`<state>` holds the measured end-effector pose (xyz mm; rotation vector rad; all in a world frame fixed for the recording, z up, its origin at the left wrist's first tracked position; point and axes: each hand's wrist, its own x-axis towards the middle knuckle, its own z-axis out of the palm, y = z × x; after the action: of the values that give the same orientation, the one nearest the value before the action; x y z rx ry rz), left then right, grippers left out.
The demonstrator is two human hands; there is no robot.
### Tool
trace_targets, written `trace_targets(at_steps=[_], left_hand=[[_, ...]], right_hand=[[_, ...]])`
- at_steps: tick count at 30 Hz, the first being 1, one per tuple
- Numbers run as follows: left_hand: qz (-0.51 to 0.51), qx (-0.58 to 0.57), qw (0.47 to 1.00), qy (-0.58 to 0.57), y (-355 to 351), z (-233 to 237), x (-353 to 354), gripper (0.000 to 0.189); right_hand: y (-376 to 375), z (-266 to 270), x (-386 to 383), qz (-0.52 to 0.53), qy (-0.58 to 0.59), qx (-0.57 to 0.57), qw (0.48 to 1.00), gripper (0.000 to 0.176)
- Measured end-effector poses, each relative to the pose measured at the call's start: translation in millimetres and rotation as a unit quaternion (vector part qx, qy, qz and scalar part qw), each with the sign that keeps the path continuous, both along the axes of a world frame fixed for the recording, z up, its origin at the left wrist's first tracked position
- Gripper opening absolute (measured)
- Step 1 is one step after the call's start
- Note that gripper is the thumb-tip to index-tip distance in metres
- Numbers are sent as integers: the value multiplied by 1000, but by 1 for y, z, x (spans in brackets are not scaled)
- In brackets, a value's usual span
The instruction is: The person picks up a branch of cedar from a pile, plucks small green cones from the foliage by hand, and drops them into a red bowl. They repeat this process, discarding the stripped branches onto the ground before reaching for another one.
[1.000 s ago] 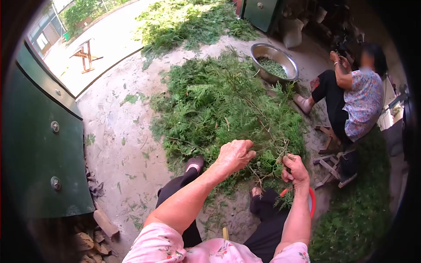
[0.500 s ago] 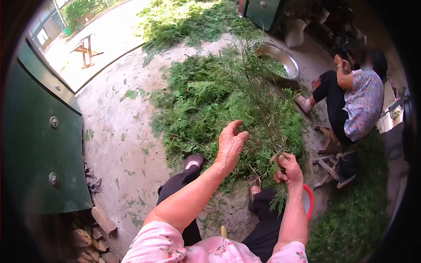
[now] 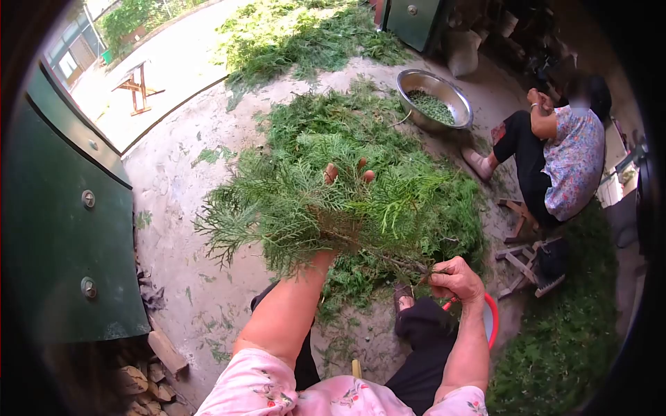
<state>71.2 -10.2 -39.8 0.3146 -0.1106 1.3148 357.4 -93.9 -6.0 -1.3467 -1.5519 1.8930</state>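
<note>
My right hand pinches the woody stem end of a large green cypress-like branch. The branch is tipped over to the left and spreads in front of me, above the ground. My left hand is under and behind the foliage; only a few fingertips show above it, spread apart and pressed into the sprigs. The rest of that hand is hidden by the greenery. Below lie my dark trousers and a shoe.
A big heap of cut green sprigs covers the concrete ahead. A steel bowl with picked green bits stands beyond it. A seated person is at the right. A green metal door is left, a red basin by my right knee.
The branch swung from upright over to the left and now spreads wide in front of me. My left hand went from open beside it to buried in its foliage. My right hand kept the stem.
</note>
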Motion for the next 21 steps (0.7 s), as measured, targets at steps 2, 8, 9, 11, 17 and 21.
trace_targets(at_steps=[2, 8, 9, 11, 17, 21], left_hand=[[-53, -59, 990, -119, -5, -2, -12, 39], [85, -34, 996, -23, -6, 11, -22, 43], [123, -66, 990, -12, -6, 23, -23, 44], [198, -131, 971, 10, -3, 35, -27, 47], [199, -95, 970, 102, 7, 23, -65, 39], [226, -149, 933, 237, 8, 28, -61, 31]], right_hand=[[-2, 1, 6, -11, -36, 13, 999, 19], [0, 5, 15, -52, -80, 4, 995, 21], [0, 5, 15, -59, -83, 4, 995, 21], [1, 5, 19, -60, -97, 7, 994, 21], [-3, -5, 32, -141, -123, 53, 981, 25], [-1, -13, 25, -200, -138, 103, 965, 25]])
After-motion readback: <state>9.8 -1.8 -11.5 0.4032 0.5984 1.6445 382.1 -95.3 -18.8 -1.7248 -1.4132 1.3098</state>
